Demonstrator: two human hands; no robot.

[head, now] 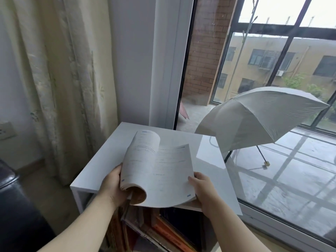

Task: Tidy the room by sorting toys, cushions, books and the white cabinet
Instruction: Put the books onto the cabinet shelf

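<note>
An open paperback book with white printed pages is held above the top of the white cabinet. My left hand grips its left side, where the pages and orange cover curl under. My right hand holds the lower right corner, thumb on the page. One page at the far left stands arched up. Several books lean inside the cabinet's open shelf below the hands.
A cream curtain hangs left of the cabinet, with a wall socket beside it. A dark leather seat fills the lower left. A glass door on the right shows a balcony with an open grey umbrella.
</note>
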